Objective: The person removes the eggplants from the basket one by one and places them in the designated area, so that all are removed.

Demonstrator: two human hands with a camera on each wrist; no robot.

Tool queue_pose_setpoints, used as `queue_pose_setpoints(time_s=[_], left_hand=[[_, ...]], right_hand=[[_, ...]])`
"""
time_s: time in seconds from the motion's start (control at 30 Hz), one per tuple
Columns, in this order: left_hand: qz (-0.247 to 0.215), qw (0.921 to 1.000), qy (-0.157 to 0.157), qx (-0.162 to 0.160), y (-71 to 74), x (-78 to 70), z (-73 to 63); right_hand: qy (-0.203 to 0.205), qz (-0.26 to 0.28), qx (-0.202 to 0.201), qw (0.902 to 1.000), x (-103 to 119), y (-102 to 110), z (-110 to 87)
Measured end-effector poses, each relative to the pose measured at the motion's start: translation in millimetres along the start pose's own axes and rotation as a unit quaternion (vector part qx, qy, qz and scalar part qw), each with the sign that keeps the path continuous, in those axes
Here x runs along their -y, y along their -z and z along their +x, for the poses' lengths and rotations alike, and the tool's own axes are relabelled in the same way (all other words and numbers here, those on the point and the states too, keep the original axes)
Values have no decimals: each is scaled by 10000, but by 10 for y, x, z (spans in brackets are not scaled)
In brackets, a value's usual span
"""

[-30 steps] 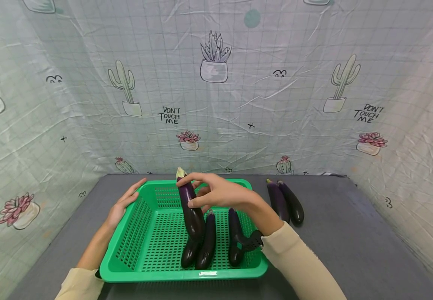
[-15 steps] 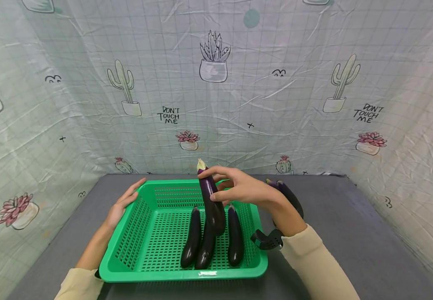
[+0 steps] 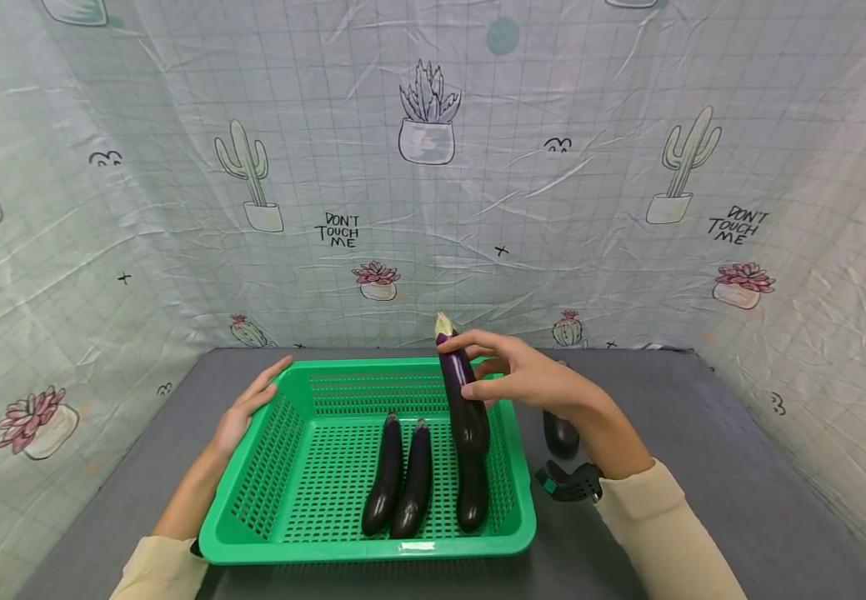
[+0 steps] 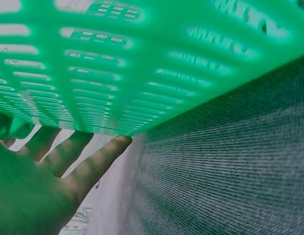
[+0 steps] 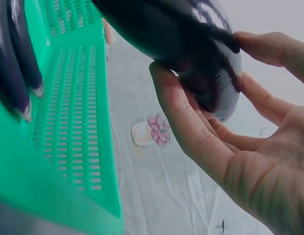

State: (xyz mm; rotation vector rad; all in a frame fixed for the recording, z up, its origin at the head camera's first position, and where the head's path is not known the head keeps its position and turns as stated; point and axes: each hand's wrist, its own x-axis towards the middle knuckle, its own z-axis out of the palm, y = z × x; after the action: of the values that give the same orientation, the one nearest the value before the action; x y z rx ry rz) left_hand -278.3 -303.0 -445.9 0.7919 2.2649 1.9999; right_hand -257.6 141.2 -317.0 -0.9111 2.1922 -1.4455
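My right hand [image 3: 518,371] holds a dark purple eggplant [image 3: 464,392] near its pale stem end, thumb on one side and fingers on the other. It tilts stem-up above the right part of a green plastic basket [image 3: 365,550]. In the right wrist view the held eggplant [image 5: 191,49] fills the upper middle, between thumb and fingers. Beneath it in the basket lies another eggplant [image 3: 472,496], partly covered. Two more, a left eggplant [image 3: 383,483] and a middle eggplant [image 3: 413,487], lie side by side. My left hand [image 3: 241,412] rests against the basket's left rim, fingers straight.
Right of the basket, an eggplant [image 3: 562,433] on the dark grey table [image 3: 703,467] shows partly behind my right forearm. A patterned cloth [image 3: 508,192] hangs behind and along both sides. Slotted basket wall [image 4: 117,73] fills the upper left wrist view.
My right hand has carried the eggplant rightward from above the two middle eggplants to above the right one. The left hand and basket have stayed put. The forearm now covers the table eggplants more.
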Motion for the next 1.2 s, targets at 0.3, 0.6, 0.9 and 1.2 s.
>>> queue_pose_setpoints(time_s=[0.3, 0.6, 0.9, 1.2], left_hand=[[-644, 9976, -20, 242, 3, 14, -12], [-156, 9999, 19, 48, 2, 13, -19], [240, 9996, -118, -60, -4, 18, -22], [141, 9999, -56, -24, -10, 11, -10]], right_hand=[[-82, -147, -382, 9991, -164, 188, -229], [-194, -349, -804, 9960, -362, 363, -452], [-349, -388, -1213, 9912, -517, 519, -681], [-523, -312, -1413, 9881, -660, 646, -816]])
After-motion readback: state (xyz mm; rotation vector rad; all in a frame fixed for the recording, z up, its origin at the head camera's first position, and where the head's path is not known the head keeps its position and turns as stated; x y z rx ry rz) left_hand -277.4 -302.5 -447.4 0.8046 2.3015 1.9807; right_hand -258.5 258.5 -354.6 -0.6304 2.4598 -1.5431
